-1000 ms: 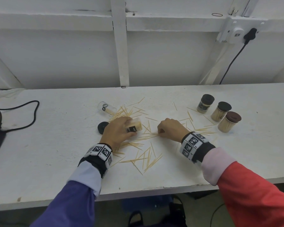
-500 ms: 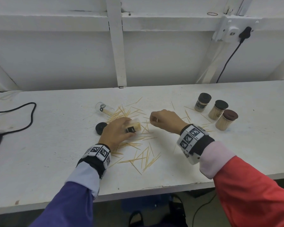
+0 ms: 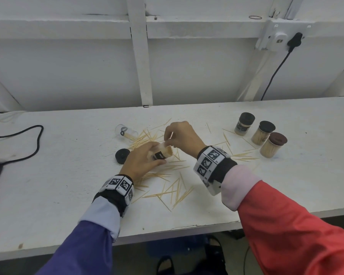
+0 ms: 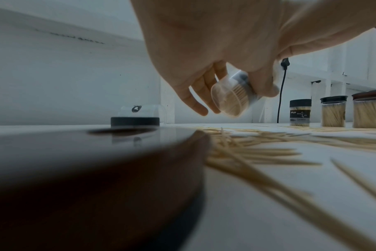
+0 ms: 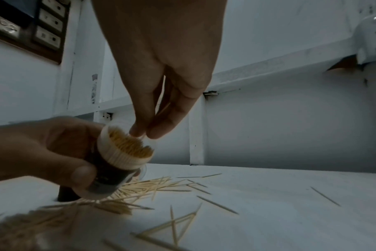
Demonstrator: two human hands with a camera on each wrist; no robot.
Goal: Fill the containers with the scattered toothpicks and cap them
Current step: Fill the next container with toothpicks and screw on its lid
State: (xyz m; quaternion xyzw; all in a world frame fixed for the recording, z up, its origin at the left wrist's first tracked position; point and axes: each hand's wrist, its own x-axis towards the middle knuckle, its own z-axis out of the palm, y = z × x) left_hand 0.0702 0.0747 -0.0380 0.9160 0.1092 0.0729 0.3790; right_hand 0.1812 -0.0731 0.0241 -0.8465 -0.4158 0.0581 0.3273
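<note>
The left hand is wrapped round a small clear container, thumb below and fingers behind, holding it tilted just above the surface with its mouth turned toward the right hand. The container looks light and rigid, a smooth plastic wall that could slip, so a grip round its labelled middle, clear of the ribbed rim, seems the sound place to take it. It is already packed nearly full of toothpicks, standing on end.

The right hand's fingertips are pinched together right at the open mouth, probably on a toothpick or two, though the wrist view is too dim to count them. Toothpicks are stiff, thin and very light; they are likely to roll and snap if pressed sideways, and are best pinched near the middle and fed in lengthwise.

Loose toothpicks lie scattered under and around both hands. A black cap rests flat beside the left hand, and an empty clear container lies on its side beyond it. Three capped containers stand at the right.

The held container's base is hidden by the palm, and the left wrist view is half blocked by a dark blur.
</note>
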